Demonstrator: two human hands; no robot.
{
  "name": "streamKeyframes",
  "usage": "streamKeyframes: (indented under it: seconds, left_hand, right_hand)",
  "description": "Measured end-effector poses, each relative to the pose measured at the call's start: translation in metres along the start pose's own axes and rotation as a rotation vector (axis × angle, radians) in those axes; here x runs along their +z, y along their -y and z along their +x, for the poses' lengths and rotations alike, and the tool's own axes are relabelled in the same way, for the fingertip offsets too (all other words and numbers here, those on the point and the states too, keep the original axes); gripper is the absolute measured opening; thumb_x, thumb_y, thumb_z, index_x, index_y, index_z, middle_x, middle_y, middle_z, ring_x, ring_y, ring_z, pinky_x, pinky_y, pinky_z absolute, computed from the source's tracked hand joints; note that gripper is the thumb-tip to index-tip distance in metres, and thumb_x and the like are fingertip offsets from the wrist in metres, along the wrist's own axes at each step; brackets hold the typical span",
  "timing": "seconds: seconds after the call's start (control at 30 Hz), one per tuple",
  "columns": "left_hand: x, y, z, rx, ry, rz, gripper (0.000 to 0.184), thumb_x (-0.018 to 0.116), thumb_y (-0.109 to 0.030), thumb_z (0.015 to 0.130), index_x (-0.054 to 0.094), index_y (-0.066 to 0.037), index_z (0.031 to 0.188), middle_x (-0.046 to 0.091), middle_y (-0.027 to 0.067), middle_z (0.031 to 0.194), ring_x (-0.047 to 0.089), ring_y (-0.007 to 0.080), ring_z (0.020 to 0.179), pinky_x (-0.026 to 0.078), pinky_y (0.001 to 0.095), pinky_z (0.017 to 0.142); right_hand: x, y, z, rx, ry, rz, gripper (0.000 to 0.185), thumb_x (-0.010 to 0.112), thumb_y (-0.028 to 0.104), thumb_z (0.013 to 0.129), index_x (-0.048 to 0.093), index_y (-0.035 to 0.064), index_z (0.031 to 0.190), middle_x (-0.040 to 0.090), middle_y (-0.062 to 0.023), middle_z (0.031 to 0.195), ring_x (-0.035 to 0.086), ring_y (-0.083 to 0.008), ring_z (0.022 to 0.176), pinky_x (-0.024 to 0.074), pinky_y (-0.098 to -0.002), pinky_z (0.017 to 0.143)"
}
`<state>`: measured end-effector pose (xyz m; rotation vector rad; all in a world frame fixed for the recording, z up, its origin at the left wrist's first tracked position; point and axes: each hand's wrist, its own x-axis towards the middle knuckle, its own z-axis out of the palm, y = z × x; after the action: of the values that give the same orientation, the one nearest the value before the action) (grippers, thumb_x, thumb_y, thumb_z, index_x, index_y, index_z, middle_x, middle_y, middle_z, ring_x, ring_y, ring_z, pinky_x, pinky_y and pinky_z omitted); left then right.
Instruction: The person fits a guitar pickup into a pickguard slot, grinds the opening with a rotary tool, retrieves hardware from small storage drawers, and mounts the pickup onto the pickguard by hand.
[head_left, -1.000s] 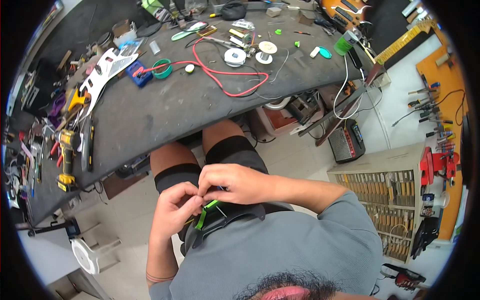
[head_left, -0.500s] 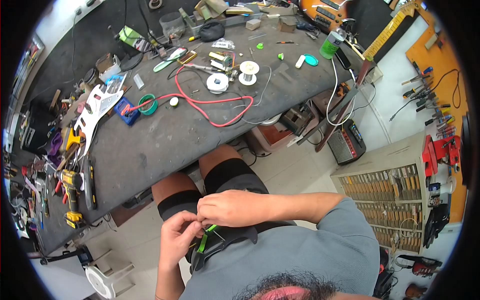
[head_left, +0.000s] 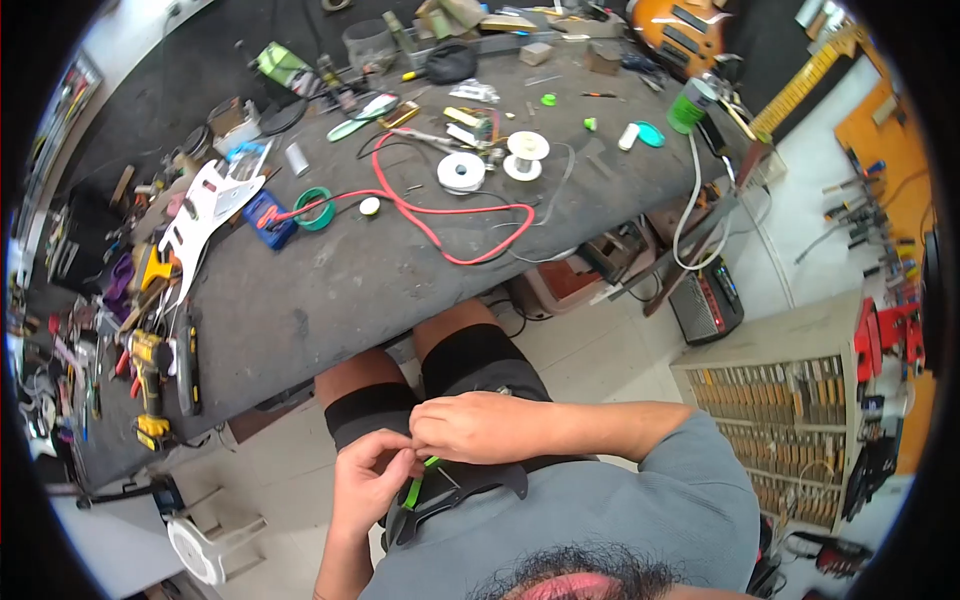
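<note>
Over my lap, my left hand [head_left: 372, 478] and my right hand [head_left: 482, 428] meet at the fingertips. My left thumb and forefinger are closed in a pinch. The fingers of my right hand curl down against them. Whatever lies between the fingertips is too small or hidden to name. Just below them, a flat black curved plate [head_left: 485, 490] rests on my lap against my shirt. A bright green strip [head_left: 414, 493] shows beside it, partly covered by my left hand, along with a thin light-coloured rod or wire.
The dark workbench [head_left: 330, 310] holds a red cable [head_left: 440, 211], solder spools [head_left: 461, 173], a blue device [head_left: 269, 220], a white pickguard [head_left: 205, 220] and a yellow drill [head_left: 149, 380]. An orange guitar body [head_left: 680, 35] lies at the back. A drawer cabinet [head_left: 770, 400] stands right.
The view has shifted slightly, so the bench items appear farther right and lower. My hands stay joined at the fingertips, with only a small change in finger pose.
</note>
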<state>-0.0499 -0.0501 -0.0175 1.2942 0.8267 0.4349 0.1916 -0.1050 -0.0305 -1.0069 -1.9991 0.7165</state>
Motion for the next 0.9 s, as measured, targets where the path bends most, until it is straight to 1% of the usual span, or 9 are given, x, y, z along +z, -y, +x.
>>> streamKeyframes:
  seconds: [0.07, 0.13, 0.17, 0.2, 0.27, 0.37, 0.63, 0.7, 0.9]
  left_hand:
    - [0.006, -0.008, 0.003, 0.082, -0.039, 0.127, 0.006, 0.069, 0.004, 0.100, 0.074, 0.005, 0.103, 0.076, 0.0087, 0.097, 0.078, 0.0160, 0.086, 0.063, 0.0291, 0.077]
    - [0.009, -0.011, 0.006, 0.197, -0.084, 0.266, 0.006, 0.070, 0.005, 0.098, 0.074, 0.004, 0.102, 0.076, 0.0093, 0.096, 0.077, 0.0161, 0.086, 0.063, 0.0292, 0.077]
    - [0.007, -0.010, 0.008, 0.239, -0.084, 0.335, 0.009, 0.071, 0.006, 0.094, 0.073, 0.004, 0.102, 0.075, 0.0105, 0.096, 0.076, 0.0170, 0.086, 0.062, 0.0300, 0.077]
    - [0.008, -0.011, 0.010, 0.289, -0.101, 0.373, 0.011, 0.072, 0.007, 0.092, 0.072, 0.003, 0.101, 0.075, 0.0112, 0.096, 0.076, 0.0185, 0.085, 0.062, 0.0303, 0.076]
    - [0.007, -0.014, 0.012, 0.323, -0.095, 0.413, 0.012, 0.071, 0.010, 0.089, 0.072, 0.004, 0.099, 0.076, 0.0121, 0.098, 0.076, 0.0201, 0.091, 0.062, 0.0310, 0.079]
    - [0.004, -0.016, 0.015, 0.409, -0.098, 0.450, 0.013, 0.071, 0.011, 0.087, 0.071, 0.004, 0.098, 0.076, 0.0133, 0.099, 0.076, 0.0230, 0.091, 0.062, 0.0323, 0.080]
    - [-0.005, -0.008, 0.018, 0.506, -0.119, 0.520, 0.017, 0.074, 0.008, 0.083, 0.071, 0.000, 0.098, 0.075, 0.0132, 0.093, 0.075, 0.0284, 0.084, 0.061, 0.0366, 0.077]
    - [-0.007, -0.008, 0.017, 0.492, -0.120, 0.532, 0.016, 0.074, 0.007, 0.084, 0.071, 0.000, 0.098, 0.075, 0.0129, 0.093, 0.075, 0.0289, 0.084, 0.060, 0.0367, 0.076]
    - [-0.010, -0.003, 0.016, 0.472, -0.126, 0.526, 0.012, 0.074, 0.004, 0.086, 0.069, -0.002, 0.096, 0.074, 0.0104, 0.095, 0.074, 0.0295, 0.083, 0.059, 0.0391, 0.073]
  right_hand:
    - [-0.001, 0.000, 0.002, -0.003, -0.007, -0.015, 0.020, 0.072, 0.016, 0.098, 0.059, -0.0001, 0.099, 0.061, -0.0132, 0.096, 0.067, -0.0345, 0.092, 0.0574, -0.0473, 0.076]
    - [-0.003, 0.003, 0.006, 0.056, 0.004, 0.026, 0.022, 0.075, 0.014, 0.097, 0.058, 0.0007, 0.098, 0.060, -0.0140, 0.094, 0.067, -0.0363, 0.090, 0.0570, -0.0479, 0.076]
    - [-0.003, 0.002, 0.007, 0.060, 0.003, 0.048, 0.022, 0.076, 0.014, 0.097, 0.058, 0.0010, 0.098, 0.060, -0.0142, 0.094, 0.067, -0.0368, 0.090, 0.0569, -0.0481, 0.076]
    - [-0.003, 0.001, 0.008, 0.065, 0.001, 0.071, 0.022, 0.076, 0.014, 0.097, 0.058, 0.0012, 0.097, 0.060, -0.0143, 0.094, 0.067, -0.0373, 0.089, 0.0567, -0.0482, 0.077]
    - [-0.004, 0.003, 0.013, 0.064, -0.010, 0.096, 0.021, 0.078, 0.011, 0.096, 0.059, 0.0015, 0.098, 0.062, -0.0141, 0.094, 0.067, -0.0378, 0.088, 0.0563, -0.0485, 0.077]
    - [-0.008, 0.004, 0.018, 0.113, 0.004, 0.108, 0.020, 0.079, 0.009, 0.095, 0.060, 0.0014, 0.097, 0.063, -0.0139, 0.094, 0.068, -0.0368, 0.088, 0.0565, -0.0478, 0.077]
    - [-0.005, 0.004, 0.027, 0.194, 0.016, 0.152, 0.019, 0.082, 0.006, 0.092, 0.063, 0.0031, 0.097, 0.067, -0.0109, 0.093, 0.069, -0.0335, 0.085, 0.0564, -0.0434, 0.074]
    - [-0.004, 0.004, 0.029, 0.196, 0.002, 0.138, 0.019, 0.083, 0.004, 0.090, 0.065, 0.0030, 0.095, 0.068, -0.0103, 0.093, 0.070, -0.0314, 0.084, 0.0562, -0.0417, 0.072]
    - [-0.001, 0.010, 0.035, 0.243, -0.010, 0.151, 0.022, 0.084, -0.001, 0.087, 0.064, 0.0020, 0.094, 0.069, -0.0114, 0.092, 0.069, -0.0307, 0.081, 0.0560, -0.0407, 0.071]
